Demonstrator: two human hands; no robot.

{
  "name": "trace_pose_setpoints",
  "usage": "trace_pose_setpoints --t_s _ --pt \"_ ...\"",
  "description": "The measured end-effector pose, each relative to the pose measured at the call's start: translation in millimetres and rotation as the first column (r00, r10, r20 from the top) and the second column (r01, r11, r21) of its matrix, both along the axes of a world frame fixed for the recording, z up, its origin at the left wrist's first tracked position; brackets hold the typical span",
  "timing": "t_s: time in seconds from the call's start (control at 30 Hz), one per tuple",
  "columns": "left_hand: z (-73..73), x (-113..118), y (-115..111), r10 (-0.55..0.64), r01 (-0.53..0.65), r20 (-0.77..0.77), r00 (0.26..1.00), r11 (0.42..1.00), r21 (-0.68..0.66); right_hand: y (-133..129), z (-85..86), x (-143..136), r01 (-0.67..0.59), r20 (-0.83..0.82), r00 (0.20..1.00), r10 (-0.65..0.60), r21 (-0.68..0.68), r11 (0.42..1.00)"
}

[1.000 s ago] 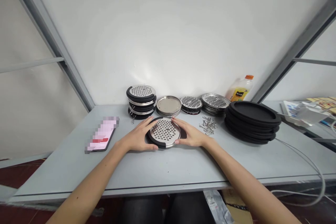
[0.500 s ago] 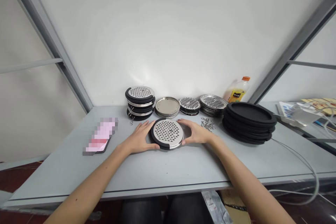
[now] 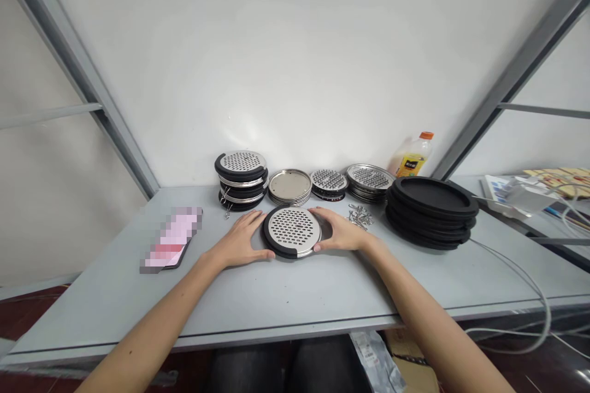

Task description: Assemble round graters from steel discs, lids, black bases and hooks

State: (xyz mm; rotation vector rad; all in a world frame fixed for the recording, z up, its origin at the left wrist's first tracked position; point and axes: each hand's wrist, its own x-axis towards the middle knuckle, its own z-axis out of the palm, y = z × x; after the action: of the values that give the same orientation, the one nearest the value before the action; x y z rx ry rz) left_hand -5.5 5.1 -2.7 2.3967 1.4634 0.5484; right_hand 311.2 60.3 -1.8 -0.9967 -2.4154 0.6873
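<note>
A round perforated metal disc (image 3: 294, 227) lies flat on the grey table between my two hands. A black, rubber-like ring (image 3: 273, 244) covers its left and lower left edge, while bare metal edge shows at the lower right. My left hand (image 3: 242, 241) curves around the left side, thumb in front and fingers behind, close against the ring. From the right, my right hand (image 3: 338, 230) grips the edge, its thumb tip on the metal rim. Behind my left hand stands a stack of similar discs with black rings (image 3: 241, 163), with metal clips (image 3: 225, 196) hanging at its side.
Along the wall stand plain metal plates (image 3: 290, 184), studded discs (image 3: 329, 180) and perforated plates (image 3: 370, 177). Small metal clips (image 3: 359, 216) lie before a pile of black rings (image 3: 431, 212). A bottle (image 3: 415, 156), a phone (image 3: 173, 239) and a cable (image 3: 525, 276) are also there.
The view has shifted slightly, so everything sits a little further left in the picture. Both hands stay around the disc in nearly the same pose.
</note>
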Motion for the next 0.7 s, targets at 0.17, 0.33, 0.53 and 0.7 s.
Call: trace_pose_setpoints --t_s 0.17,0.33,0.53,0.7 --pt "0.6 -4.0 1.3 -0.06 0.06 0.003 0.998 0.998 0.015 2.0 -3.0 1.0 0.005 0.037 0.999 -0.003 -0.038 0.999" --pt "-2.9 -4.3 3.1 -0.08 0.08 0.003 0.997 0.995 0.054 1.0 -1.9 1.2 -0.037 0.033 0.999 0.038 -0.05 0.998" --pt "-2.9 -6.1 2.3 -0.068 0.068 -0.001 0.998 0.997 0.046 -0.7 -1.4 -0.6 -0.049 0.038 0.998 0.047 0.046 0.998" --pt "-0.7 -7.6 1.3 -0.052 0.052 0.015 0.999 0.998 0.034 -2.6 0.0 -3.5 -0.051 0.011 0.999 0.05 0.106 0.993"
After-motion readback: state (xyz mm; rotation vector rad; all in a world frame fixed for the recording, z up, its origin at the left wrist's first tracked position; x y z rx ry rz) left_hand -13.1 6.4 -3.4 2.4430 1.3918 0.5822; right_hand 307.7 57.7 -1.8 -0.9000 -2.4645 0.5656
